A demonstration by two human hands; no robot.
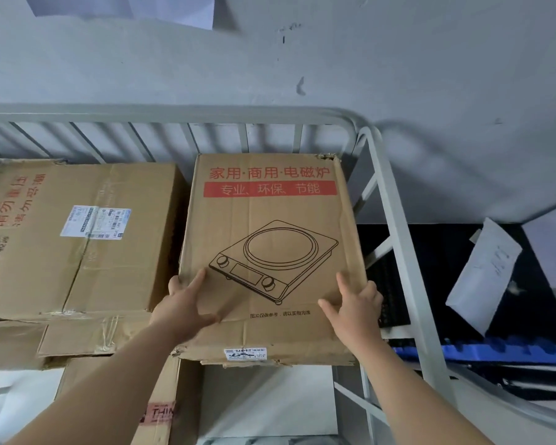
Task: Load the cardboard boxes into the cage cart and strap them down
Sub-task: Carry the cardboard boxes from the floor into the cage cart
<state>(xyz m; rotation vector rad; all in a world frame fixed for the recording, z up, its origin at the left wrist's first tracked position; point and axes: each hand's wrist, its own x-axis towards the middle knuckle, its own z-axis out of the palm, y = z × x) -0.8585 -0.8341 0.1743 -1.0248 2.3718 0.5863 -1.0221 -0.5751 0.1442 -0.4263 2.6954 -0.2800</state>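
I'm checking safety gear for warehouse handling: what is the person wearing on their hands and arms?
Nothing shows. The left hand and right hand are bare: no gloves, no rings visible. The left forearm and right forearm are uncovered to the picture's edge, with no sleeve, watch or wristband in view.

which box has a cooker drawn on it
The box gripped by the left hand and right hand, with a red band on top. The neighbouring box carries a white label instead.

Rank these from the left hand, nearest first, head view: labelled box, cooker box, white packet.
1. cooker box, gripped by the left hand.
2. labelled box, just to its left.
3. white packet, far right, outside the cage cart.
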